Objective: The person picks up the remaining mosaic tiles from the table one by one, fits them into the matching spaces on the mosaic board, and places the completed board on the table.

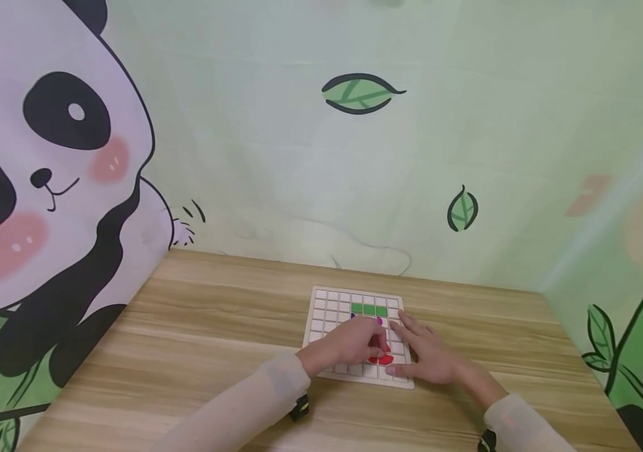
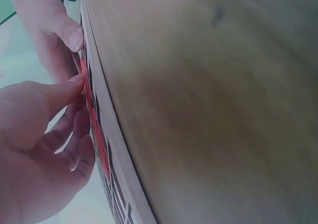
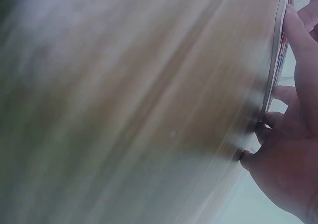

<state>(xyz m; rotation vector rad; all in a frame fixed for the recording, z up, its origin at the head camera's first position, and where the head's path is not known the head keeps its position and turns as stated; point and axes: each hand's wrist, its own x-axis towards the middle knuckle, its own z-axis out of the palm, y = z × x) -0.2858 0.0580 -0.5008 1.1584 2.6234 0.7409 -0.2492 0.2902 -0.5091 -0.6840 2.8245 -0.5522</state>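
Observation:
A white grid board point(image 1: 319, 325) with square cells lies flat on the wooden table. My left hand point(image 1: 352, 339) reaches over it, fingers curled, thumb and fingertips pinching at a red piece point(image 1: 383, 360) in the lower right part. In the left wrist view the thumb tip meets the red piece point(image 2: 102, 149) low against the board. My right hand point(image 1: 434, 359) rests with spread fingers on the board's right border; in the right wrist view its fingertips point(image 3: 283, 94) line that edge. A green strip point(image 1: 369, 309) lies in an upper row. Bits of purple point(image 1: 380, 321) and blue show beside the left hand.
The wooden table point(image 1: 214, 326) extends around the board and meets a printed cloth backdrop point(image 1: 265, 157) behind it. A large panda drawing point(image 1: 73, 207) covers the left side, with leaf drawings at the back and right. Dark bands point(image 1: 300, 408) sit at both wrists.

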